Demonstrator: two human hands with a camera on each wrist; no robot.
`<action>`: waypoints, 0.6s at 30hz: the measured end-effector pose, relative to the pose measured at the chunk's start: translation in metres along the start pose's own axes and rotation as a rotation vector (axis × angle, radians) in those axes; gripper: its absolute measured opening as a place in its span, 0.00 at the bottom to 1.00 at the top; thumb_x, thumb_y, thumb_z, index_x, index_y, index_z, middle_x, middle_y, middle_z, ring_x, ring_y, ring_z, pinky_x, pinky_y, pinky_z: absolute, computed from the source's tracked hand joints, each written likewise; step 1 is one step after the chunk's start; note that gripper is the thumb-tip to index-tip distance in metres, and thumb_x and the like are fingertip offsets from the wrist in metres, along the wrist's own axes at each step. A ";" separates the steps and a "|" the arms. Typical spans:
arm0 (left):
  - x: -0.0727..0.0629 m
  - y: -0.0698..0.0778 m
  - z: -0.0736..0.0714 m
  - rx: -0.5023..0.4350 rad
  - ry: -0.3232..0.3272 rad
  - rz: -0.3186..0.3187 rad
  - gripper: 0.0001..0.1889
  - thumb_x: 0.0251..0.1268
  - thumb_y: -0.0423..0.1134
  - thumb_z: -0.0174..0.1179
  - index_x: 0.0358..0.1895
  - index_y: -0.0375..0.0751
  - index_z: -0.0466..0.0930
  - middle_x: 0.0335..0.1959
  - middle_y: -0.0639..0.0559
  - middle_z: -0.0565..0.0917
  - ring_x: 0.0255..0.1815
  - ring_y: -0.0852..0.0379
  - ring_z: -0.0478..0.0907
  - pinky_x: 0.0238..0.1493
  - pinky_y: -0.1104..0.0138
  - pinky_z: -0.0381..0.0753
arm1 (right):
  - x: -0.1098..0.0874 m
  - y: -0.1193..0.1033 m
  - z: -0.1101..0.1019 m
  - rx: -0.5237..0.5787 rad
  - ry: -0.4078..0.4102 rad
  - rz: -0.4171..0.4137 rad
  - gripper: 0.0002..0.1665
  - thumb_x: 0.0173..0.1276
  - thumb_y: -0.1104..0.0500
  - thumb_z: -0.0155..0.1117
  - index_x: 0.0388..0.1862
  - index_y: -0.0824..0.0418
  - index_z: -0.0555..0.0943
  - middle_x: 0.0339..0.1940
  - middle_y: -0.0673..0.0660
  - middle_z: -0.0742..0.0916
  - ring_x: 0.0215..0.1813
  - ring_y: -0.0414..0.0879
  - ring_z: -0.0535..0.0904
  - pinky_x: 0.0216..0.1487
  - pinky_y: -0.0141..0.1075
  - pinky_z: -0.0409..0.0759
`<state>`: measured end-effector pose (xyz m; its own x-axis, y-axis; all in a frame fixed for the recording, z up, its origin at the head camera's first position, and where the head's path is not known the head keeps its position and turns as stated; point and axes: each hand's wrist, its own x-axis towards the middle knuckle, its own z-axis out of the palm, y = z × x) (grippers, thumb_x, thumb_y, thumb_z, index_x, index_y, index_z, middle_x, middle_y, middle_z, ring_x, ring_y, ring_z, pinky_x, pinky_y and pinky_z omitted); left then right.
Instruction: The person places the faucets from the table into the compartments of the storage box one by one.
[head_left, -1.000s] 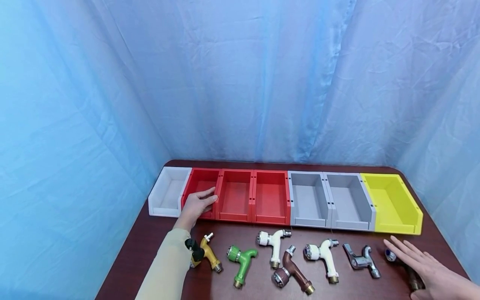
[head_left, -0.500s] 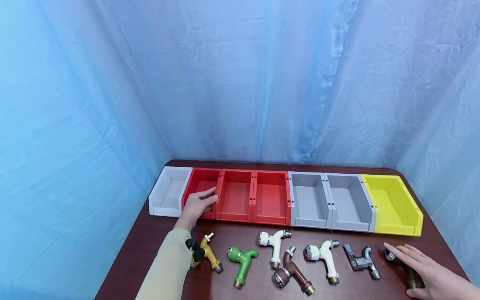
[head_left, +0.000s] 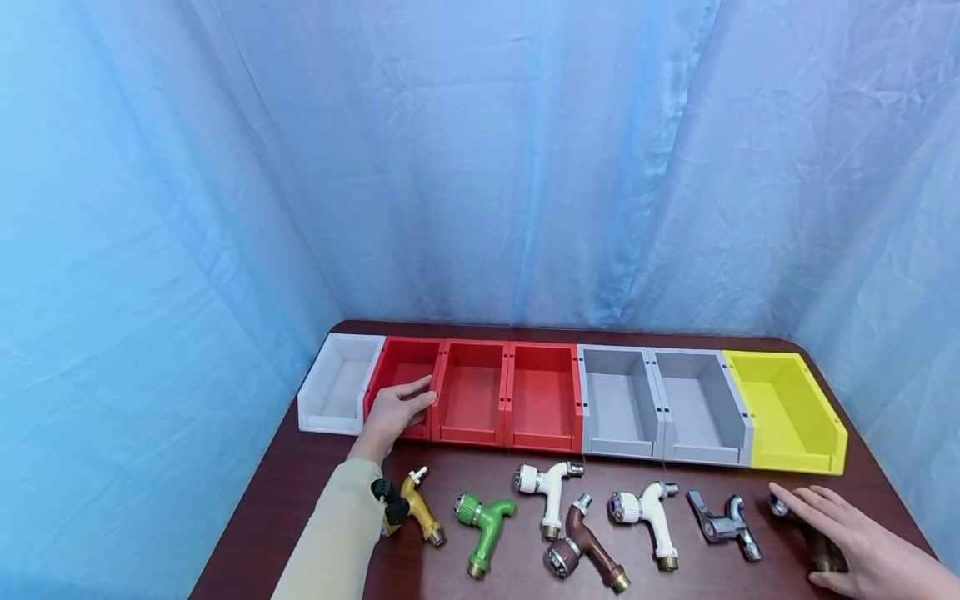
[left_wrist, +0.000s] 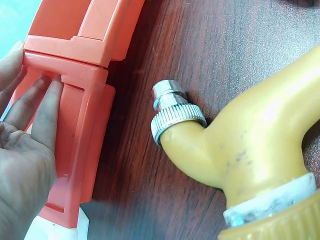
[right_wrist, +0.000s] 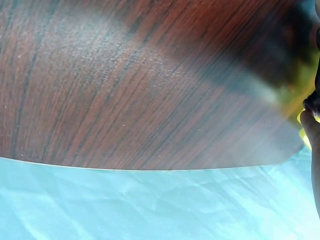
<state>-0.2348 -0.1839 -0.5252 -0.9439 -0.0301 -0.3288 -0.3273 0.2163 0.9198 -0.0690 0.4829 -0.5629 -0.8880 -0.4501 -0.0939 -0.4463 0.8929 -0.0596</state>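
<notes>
Bronze-brown tap (head_left: 821, 550) lies on the worktop (head_left: 262, 517) under your right hand (head_left: 862, 537); grip cannot be confirmed. Likely heavy, rigid, slick; grasp mid-body. Your left hand (head_left: 390, 417), fingers straight, touches the leftmost red bin (head_left: 407, 357).

Pale blue, softly creased fabric curtains (head_left: 480, 167) hang behind and on both sides of a dark reddish-brown, wood-grained desk (head_left: 258, 512) with rounded far corners. The cloth glows brightest, almost cyan, at the left; in the right wrist view, light glares off the desk's glossy surface.
</notes>
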 end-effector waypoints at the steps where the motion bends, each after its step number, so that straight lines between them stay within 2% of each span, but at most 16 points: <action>1: 0.000 0.000 0.000 0.002 0.000 0.001 0.32 0.65 0.47 0.71 0.72 0.56 0.75 0.73 0.43 0.71 0.71 0.39 0.69 0.60 0.53 0.83 | 0.000 -0.001 -0.001 -0.002 -0.009 0.010 0.67 0.44 0.17 0.66 0.80 0.47 0.64 0.65 0.51 0.78 0.60 0.44 0.74 0.45 0.39 0.84; 5: 0.001 0.000 -0.001 0.000 0.002 -0.009 0.31 0.64 0.47 0.72 0.72 0.57 0.76 0.72 0.44 0.72 0.70 0.40 0.71 0.59 0.54 0.83 | 0.002 -0.004 -0.004 -0.002 -0.037 0.034 0.68 0.44 0.18 0.68 0.81 0.47 0.64 0.67 0.53 0.78 0.59 0.55 0.77 0.47 0.44 0.85; 9: 0.000 0.001 -0.001 -0.005 -0.003 -0.010 0.30 0.65 0.47 0.71 0.71 0.57 0.76 0.72 0.44 0.72 0.69 0.40 0.72 0.60 0.54 0.83 | 0.003 -0.008 -0.007 -0.024 0.004 0.035 0.67 0.42 0.29 0.80 0.80 0.46 0.64 0.66 0.52 0.79 0.59 0.55 0.77 0.47 0.44 0.86; 11: 0.000 0.002 -0.001 -0.007 -0.004 -0.009 0.30 0.66 0.46 0.71 0.71 0.57 0.76 0.72 0.44 0.72 0.69 0.40 0.73 0.60 0.53 0.83 | 0.003 -0.009 -0.010 -0.039 0.058 0.010 0.68 0.39 0.35 0.84 0.80 0.45 0.65 0.65 0.52 0.80 0.61 0.50 0.76 0.45 0.42 0.85; 14: 0.000 0.002 -0.001 -0.006 -0.003 -0.011 0.30 0.65 0.47 0.71 0.71 0.57 0.76 0.72 0.44 0.72 0.69 0.40 0.72 0.60 0.53 0.83 | 0.004 -0.008 -0.014 -0.064 0.182 -0.061 0.69 0.34 0.39 0.87 0.79 0.46 0.67 0.64 0.51 0.80 0.73 0.37 0.63 0.44 0.29 0.82; 16: 0.000 0.002 -0.001 -0.004 -0.002 -0.015 0.30 0.65 0.47 0.71 0.71 0.58 0.76 0.72 0.44 0.72 0.69 0.40 0.72 0.60 0.53 0.83 | 0.005 -0.007 -0.017 -0.065 0.259 -0.125 0.68 0.33 0.38 0.87 0.78 0.49 0.69 0.64 0.50 0.80 0.74 0.27 0.54 0.44 0.20 0.76; 18: -0.001 0.002 -0.001 -0.005 -0.003 -0.017 0.30 0.65 0.47 0.71 0.71 0.58 0.77 0.72 0.44 0.72 0.69 0.40 0.72 0.59 0.54 0.83 | 0.007 -0.006 -0.019 -0.059 0.309 -0.167 0.66 0.37 0.28 0.82 0.77 0.50 0.70 0.64 0.49 0.79 0.74 0.20 0.47 0.45 0.14 0.70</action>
<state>-0.2350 -0.1848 -0.5229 -0.9382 -0.0308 -0.3448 -0.3433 0.2112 0.9152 -0.0742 0.4745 -0.5438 -0.7894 -0.5737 0.2183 -0.5861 0.8102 0.0099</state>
